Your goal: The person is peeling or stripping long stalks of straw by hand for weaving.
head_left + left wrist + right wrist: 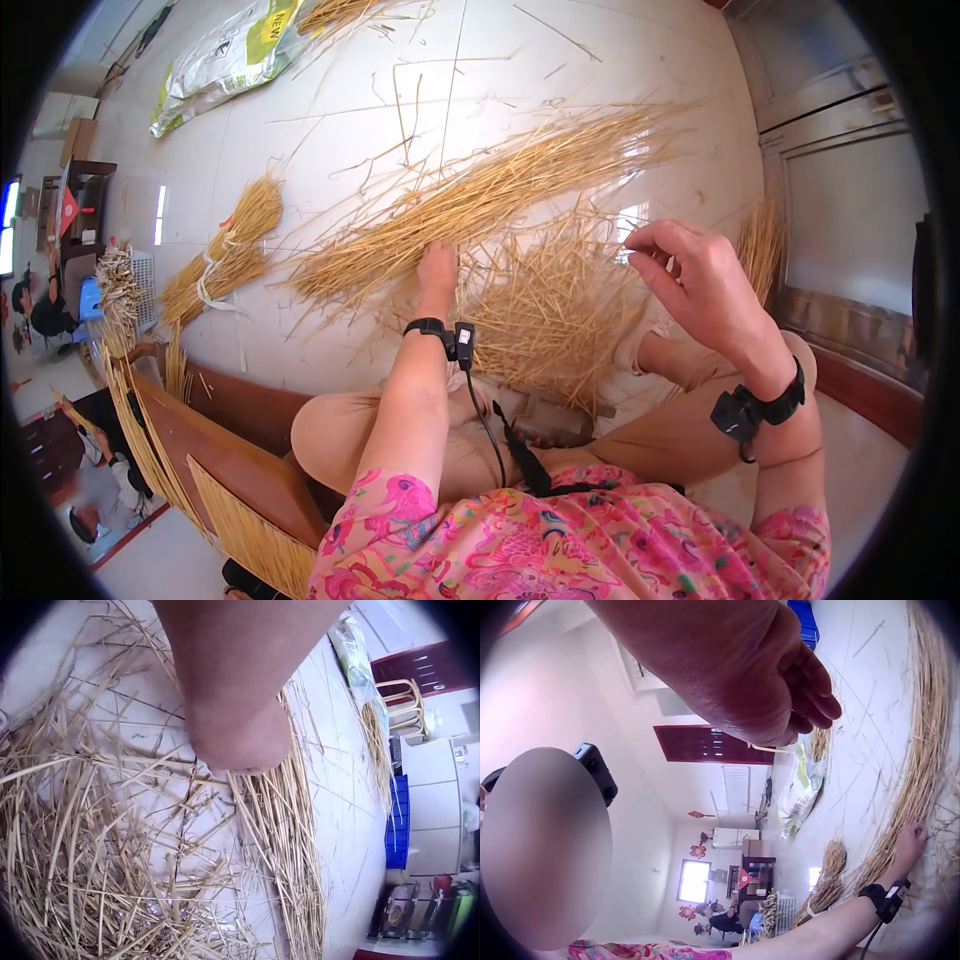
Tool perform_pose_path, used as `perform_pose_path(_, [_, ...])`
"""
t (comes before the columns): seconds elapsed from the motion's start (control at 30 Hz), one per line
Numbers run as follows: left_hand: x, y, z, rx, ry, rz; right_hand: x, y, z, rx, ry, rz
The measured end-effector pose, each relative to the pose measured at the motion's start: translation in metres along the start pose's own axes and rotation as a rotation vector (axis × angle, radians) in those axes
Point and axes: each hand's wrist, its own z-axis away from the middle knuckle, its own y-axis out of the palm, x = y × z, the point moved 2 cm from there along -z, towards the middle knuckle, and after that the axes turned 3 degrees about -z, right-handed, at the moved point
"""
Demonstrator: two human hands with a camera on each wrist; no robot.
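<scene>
My left hand (437,272) is at the near edge of a long bundle of straw (500,195) on the floor, its fingers curled round some of the stalks. In the left wrist view, the bundle (289,855) runs out from under the fist, and the fingertips are hidden. My right hand (690,275) is raised above the floor, to the right of a tangled heap of loose straw (550,300). Its fingers are loosely bent, and nothing shows between them in the right wrist view, where the hand (780,690) hangs well away from the bundle.
A tied straw bundle (225,250) lies at the left, and a white-green bag (225,65) with straw at the far left. Stray stalks are scattered on the tiled floor (600,80). A brown wooden piece (235,450) with straw beside it stands near my left knee. Cabinet doors (850,210) border the right.
</scene>
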Motion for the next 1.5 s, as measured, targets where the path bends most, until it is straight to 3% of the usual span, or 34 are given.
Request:
perform_pose_path(0.07, [-0.001, -0.010, 0.005, -0.015, -0.022, 0.090, 0.001, 0.001, 0.001, -0.015, -0.023, 0.019])
perform_pose_path(0.3, [0.004, -0.061, -0.011, 0.060, 0.192, 0.064, 0.007, -0.001, 0.002, -0.039, -0.135, 0.064])
perform_pose_path(0.4, [-0.008, -0.107, -0.013, 0.156, 0.222, 0.103, 0.010, 0.001, 0.003, -0.048, -0.184, 0.068])
perform_pose_path(0.6, [-0.060, -0.244, 0.019, 0.102, 0.277, -0.104, 0.009, 0.005, 0.005, -0.106, -0.222, 0.112])
perform_pose_path(0.73, [-0.069, -0.328, 0.054, -0.089, 0.298, -0.155, 0.012, 0.007, 0.007, -0.127, -0.253, 0.083])
perform_pose_path(0.83, [-0.063, -0.362, 0.075, -0.175, 0.241, 0.229, 0.006, 0.009, 0.007, -0.107, -0.213, 0.021])
perform_pose_path(0.93, [-0.042, -0.364, 0.078, -0.004, 0.060, 0.359, -0.003, 0.012, 0.006, -0.087, -0.187, -0.088])
perform_pose_path(1.03, [-0.045, -0.350, 0.073, 0.042, 0.144, 0.535, -0.011, 0.018, 0.004, 0.015, -0.068, -0.155])
perform_pose_path(1.07, [-0.051, -0.341, 0.071, 0.059, 0.173, 0.550, -0.012, 0.018, 0.003, 0.135, 0.032, -0.260])
perform_pose_path(1.1, [-0.061, -0.333, 0.070, 0.080, 0.201, 0.601, -0.012, 0.019, 0.003, 0.134, 0.085, -0.422])
perform_pose_path(1.2, [-0.097, -0.307, 0.064, 0.133, 0.286, 0.679, -0.016, 0.027, 0.001, 0.074, 0.207, -0.850])
perform_pose_path(1.33, [-0.130, -0.280, 0.064, 0.013, 0.425, 0.534, -0.016, 0.028, -0.004, -0.217, 0.268, -1.018])
perform_pose_path(1.5, [-0.165, -0.260, 0.070, 0.067, 0.424, 0.743, -0.021, 0.043, -0.004, -0.142, 0.189, -1.028])
